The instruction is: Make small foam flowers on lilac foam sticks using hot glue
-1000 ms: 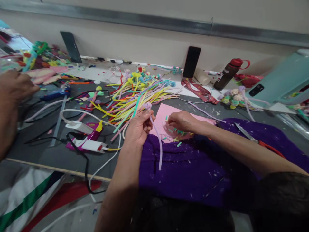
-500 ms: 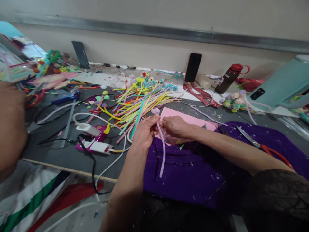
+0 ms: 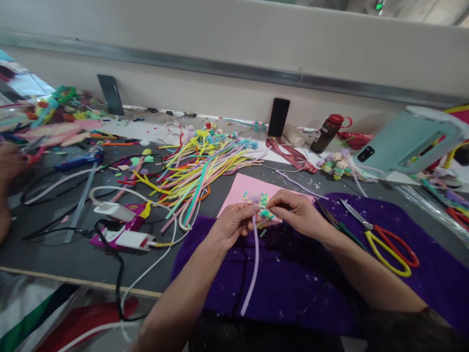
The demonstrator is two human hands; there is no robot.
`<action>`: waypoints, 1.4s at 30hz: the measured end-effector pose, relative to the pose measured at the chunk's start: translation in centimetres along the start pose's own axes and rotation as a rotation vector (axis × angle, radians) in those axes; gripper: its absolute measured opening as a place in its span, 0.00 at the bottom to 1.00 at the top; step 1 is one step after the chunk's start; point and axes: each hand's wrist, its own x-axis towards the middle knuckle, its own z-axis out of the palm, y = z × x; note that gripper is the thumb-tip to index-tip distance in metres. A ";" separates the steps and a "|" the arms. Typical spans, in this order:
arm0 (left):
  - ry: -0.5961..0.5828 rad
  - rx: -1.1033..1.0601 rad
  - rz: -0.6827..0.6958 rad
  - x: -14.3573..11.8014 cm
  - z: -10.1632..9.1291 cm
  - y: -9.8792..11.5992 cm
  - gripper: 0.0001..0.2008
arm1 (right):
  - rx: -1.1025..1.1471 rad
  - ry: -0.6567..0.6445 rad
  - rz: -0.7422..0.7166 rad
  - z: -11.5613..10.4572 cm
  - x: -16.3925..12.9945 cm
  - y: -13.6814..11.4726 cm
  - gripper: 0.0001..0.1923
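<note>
My left hand [image 3: 238, 222] pinches a lilac pipe cleaner [image 3: 252, 274] just below its curled, bloom-like top [image 3: 253, 198]. Its long stem hangs down over a purple cloth [image 3: 293, 278]. To the right, my right hand [image 3: 295, 210] has its thumb and fingers pressed together close to the bloom; anything between the fingertips is too small to make out. Both hands are above a pink sheet [image 3: 234, 188], where small green and yellow snippets [image 3: 264, 213] lie by the fingertips.
Bundled coloured pipe cleaners [image 3: 205, 171] lie behind my left hand. Red-and-yellow-handled scissors [image 3: 392, 249] and dark pliers [image 3: 340, 225] rest on the cloth. A cabled power bank [image 3: 124, 230], phone [image 3: 278, 117], bottle [image 3: 326, 133] and a co-worker's hand [image 3: 10, 166] are around.
My right hand has moved away from my left, rightward. The left keeps its hold on the pipe cleaner. The view has shifted, and the co-worker's hand has drawn back at the left.
</note>
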 end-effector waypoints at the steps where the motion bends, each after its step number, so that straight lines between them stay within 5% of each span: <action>1: 0.005 0.000 0.004 0.1 0.0 -0.1 0.12 | 0.013 -0.003 0.006 0.2 0.1 0.3 0.06; 9: 0.059 -0.002 0.033 0.1 0.3 -0.1 0.11 | 0.251 0.050 0.182 1.5 0.1 1.2 0.04; 23: 0.084 0.071 0.075 0.2 1.2 -1.1 0.13 | 0.293 0.091 0.243 2.0 0.0 1.3 0.05; 37: 0.056 0.101 0.165 -0.3 1.9 -1.0 0.12 | 0.977 -0.192 0.485 1.2 0.4 2.3 0.10; 42: 0.041 0.112 0.225 -0.4 2.0 -1.2 0.11 | 1.005 -0.225 0.483 1.4 0.4 3.0 0.11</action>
